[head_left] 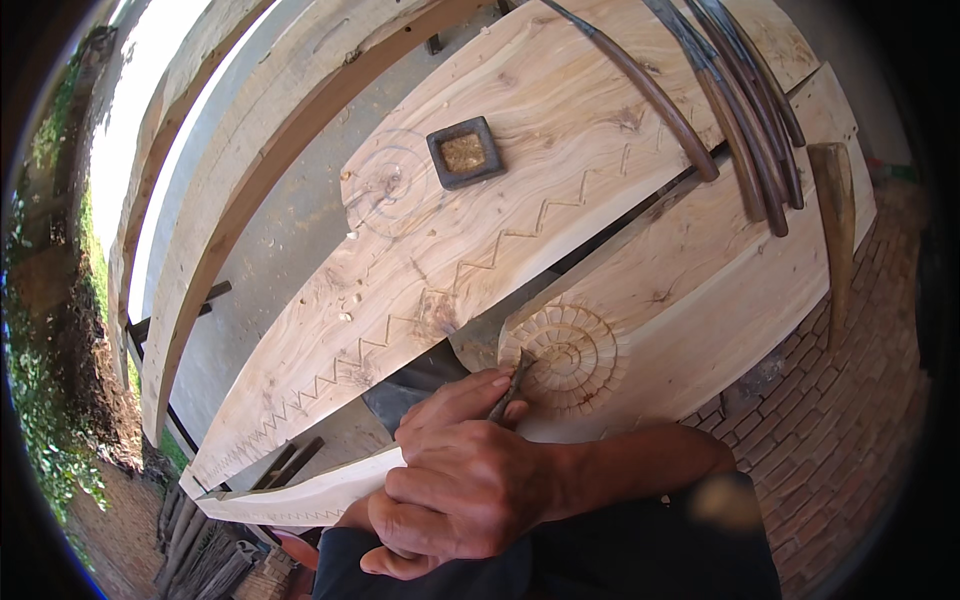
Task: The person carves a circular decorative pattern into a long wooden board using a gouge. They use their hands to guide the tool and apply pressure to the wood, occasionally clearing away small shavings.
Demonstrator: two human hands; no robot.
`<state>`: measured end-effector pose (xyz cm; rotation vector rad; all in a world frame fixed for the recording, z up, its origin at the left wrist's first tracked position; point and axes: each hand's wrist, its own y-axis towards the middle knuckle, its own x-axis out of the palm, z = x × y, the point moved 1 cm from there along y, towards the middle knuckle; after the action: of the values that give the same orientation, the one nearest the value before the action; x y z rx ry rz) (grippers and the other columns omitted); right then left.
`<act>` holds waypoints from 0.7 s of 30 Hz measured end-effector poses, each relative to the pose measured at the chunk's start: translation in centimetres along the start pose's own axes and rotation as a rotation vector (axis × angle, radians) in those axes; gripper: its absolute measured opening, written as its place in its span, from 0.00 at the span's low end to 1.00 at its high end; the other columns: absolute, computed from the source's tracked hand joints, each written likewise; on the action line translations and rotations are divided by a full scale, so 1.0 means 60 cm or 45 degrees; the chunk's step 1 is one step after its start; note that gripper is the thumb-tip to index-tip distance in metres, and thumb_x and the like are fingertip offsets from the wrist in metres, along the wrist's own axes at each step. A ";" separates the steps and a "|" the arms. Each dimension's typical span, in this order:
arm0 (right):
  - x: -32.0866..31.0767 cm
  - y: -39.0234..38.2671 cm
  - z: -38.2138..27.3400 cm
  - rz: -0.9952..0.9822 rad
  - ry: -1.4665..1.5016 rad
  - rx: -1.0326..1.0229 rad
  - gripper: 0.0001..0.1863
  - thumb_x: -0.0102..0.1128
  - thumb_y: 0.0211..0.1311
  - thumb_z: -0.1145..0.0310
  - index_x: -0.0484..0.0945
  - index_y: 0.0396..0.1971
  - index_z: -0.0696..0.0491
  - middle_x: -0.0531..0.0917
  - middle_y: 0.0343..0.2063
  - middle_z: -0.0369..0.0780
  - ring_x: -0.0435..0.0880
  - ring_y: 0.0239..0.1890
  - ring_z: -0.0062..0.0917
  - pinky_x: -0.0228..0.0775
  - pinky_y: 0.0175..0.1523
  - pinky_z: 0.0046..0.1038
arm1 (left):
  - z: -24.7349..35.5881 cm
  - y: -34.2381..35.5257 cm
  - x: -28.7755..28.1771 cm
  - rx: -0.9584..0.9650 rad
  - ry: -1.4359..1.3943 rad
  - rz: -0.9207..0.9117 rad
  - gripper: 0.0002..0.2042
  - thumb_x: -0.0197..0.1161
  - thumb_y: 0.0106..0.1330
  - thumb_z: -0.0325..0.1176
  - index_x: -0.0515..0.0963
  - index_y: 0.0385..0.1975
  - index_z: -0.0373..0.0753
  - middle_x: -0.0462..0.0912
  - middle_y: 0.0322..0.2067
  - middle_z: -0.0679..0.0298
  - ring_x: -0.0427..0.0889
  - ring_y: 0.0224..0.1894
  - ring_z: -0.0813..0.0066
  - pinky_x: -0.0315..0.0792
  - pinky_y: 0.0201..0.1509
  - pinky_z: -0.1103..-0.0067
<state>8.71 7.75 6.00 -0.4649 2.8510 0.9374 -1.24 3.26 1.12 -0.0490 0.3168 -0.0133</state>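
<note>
A carving chisel (514, 384) is held low over the pale plank, its tip at the left edge of a carved round pattern (566, 355) of segmented rings. My left hand (448, 404) is closed round the chisel near the blade, fingertips close to the wood. Nearer to me, my right hand (465, 492) is clenched in a fist at the tool's rear end, crossing over my left wrist. The handle is mostly hidden inside the hands. Carved zigzags (500, 240) run along the neighbouring plank (400, 270).
A dark square dish (464, 153) with brownish contents sits on the far plank, beside pencilled circles (390, 180). Several long-handled chisels (750, 130) lie at the upper right, near a wooden mallet-like piece (832, 230). Curved beams (235, 190) stand left; brick paving (830, 420) lies right.
</note>
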 end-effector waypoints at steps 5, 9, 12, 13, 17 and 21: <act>0.001 0.006 0.005 0.001 0.027 0.068 0.20 0.74 0.66 0.55 0.76 0.29 0.54 0.73 0.21 0.36 0.82 0.20 0.28 0.76 0.28 0.31 | 0.013 -0.001 0.005 -0.086 0.047 0.013 0.11 0.78 0.64 0.22 0.88 0.45 0.31 0.92 0.42 0.44 0.92 0.46 0.54 0.85 0.58 0.67; 0.011 0.013 0.016 -0.034 0.090 0.077 0.18 0.74 0.65 0.57 0.77 0.29 0.54 0.79 0.22 0.40 0.83 0.19 0.31 0.79 0.27 0.35 | -0.052 -0.025 -0.012 -0.269 0.074 -0.101 0.10 0.75 0.68 0.23 0.88 0.47 0.31 0.91 0.47 0.49 0.90 0.51 0.59 0.82 0.60 0.70; 0.007 0.015 0.018 -0.070 -0.017 0.022 0.17 0.74 0.65 0.59 0.77 0.29 0.54 0.79 0.21 0.39 0.84 0.19 0.31 0.80 0.27 0.34 | -0.042 -0.017 -0.033 -0.430 -0.239 -0.272 0.14 0.58 0.81 0.31 0.83 0.58 0.34 0.89 0.53 0.54 0.89 0.54 0.68 0.82 0.62 0.75; 0.006 0.015 0.015 -0.072 -0.077 -0.012 0.17 0.74 0.65 0.59 0.77 0.29 0.54 0.79 0.20 0.38 0.84 0.19 0.30 0.80 0.27 0.34 | -0.035 -0.018 -0.033 -0.427 -0.315 -0.267 0.15 0.54 0.83 0.32 0.82 0.60 0.34 0.89 0.54 0.55 0.89 0.54 0.70 0.82 0.62 0.77; -0.051 0.047 -0.022 0.170 -0.495 -0.144 0.18 0.74 0.70 0.56 0.78 0.31 0.53 0.73 0.17 0.32 0.77 0.16 0.19 0.74 0.23 0.26 | -0.019 -0.007 -0.010 -0.261 -0.387 -0.105 0.15 0.55 0.83 0.29 0.79 0.63 0.33 0.88 0.54 0.56 0.89 0.53 0.72 0.81 0.60 0.78; -0.135 0.077 0.017 0.466 -0.232 0.114 0.19 0.66 0.79 0.53 0.76 0.37 0.54 0.75 0.20 0.34 0.69 0.16 0.14 0.60 0.20 0.18 | -0.020 0.005 0.036 0.051 -0.509 0.302 0.19 0.65 0.74 0.16 0.77 0.64 0.29 0.88 0.52 0.55 0.88 0.51 0.73 0.80 0.57 0.78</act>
<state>14.94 13.96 9.35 0.1521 2.8415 0.8435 0.41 3.44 -0.71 0.0262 -0.0788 0.2229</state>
